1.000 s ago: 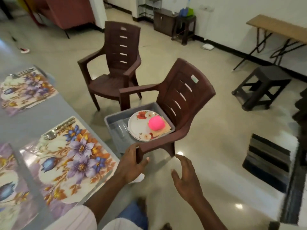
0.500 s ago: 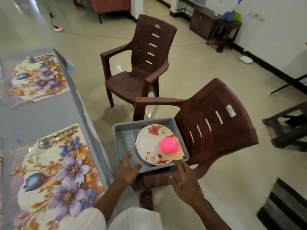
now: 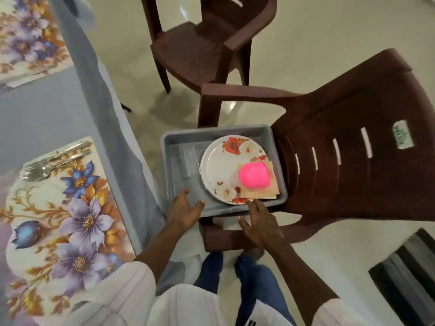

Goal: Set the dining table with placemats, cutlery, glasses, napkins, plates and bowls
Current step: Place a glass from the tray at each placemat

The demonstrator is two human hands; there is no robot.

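Pale glossy tile floor [image 3: 294, 55], single head view looking down. Dining table under a grey-blue cloth [image 3: 47, 109] fills the left side.

- Near floral rectangular placemat [image 3: 58, 220] lies flat on the cloth. A steel fork [image 3: 54, 158] and steel spoon [image 3: 37, 175] lie side by side along its far edge.
- Second floral placemat [image 3: 28, 38] is further up the table, cut off by the frame, well apart from the first.
- Two dark brown plastic armchairs: the far one [image 3: 193, 45] has a bare seat. The near one [image 3: 353, 184] is just beside the table edge, with a grey rectangular plastic tub [image 3: 211, 135] on its seat.
- Tub contents: a white round plate with red rose print [image 3: 223, 165] sits right of centre. Tan paper napkins [image 3: 270, 190] lie on the plate's right side, overhanging its edge. A pink plastic bowl [image 3: 254, 174] sits mouth-down on the napkins. A clear drinking glass [image 3: 189, 163] lies on its side left of the plate; its edges are blurred.
- Left hand [image 3: 186, 210] is over the tub's near-left corner, fingers loose and spread, grasping nothing.
- Right hand [image 3: 261, 224] is at the tub's near rim. Its fingers are extended, tips next to the plate edge and napkins, gripping nothing. Contact with the rim: can't tell.
- Dark striped floor mat [image 3: 409, 267] is at lower right.
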